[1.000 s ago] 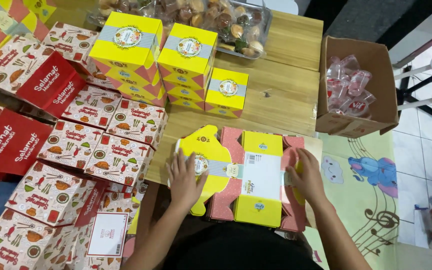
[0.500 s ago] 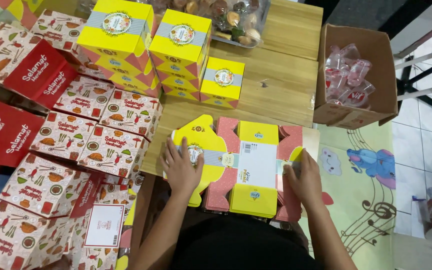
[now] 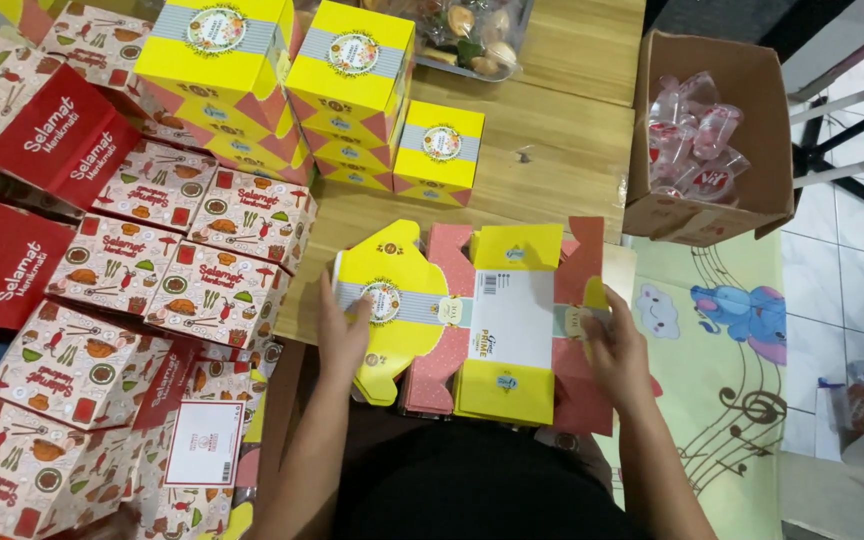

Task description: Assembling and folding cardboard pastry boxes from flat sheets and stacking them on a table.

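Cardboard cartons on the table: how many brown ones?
1. The open brown cardboard carton stands at the table's right end, holding clear plastic cups. Others may sit outside the frame.
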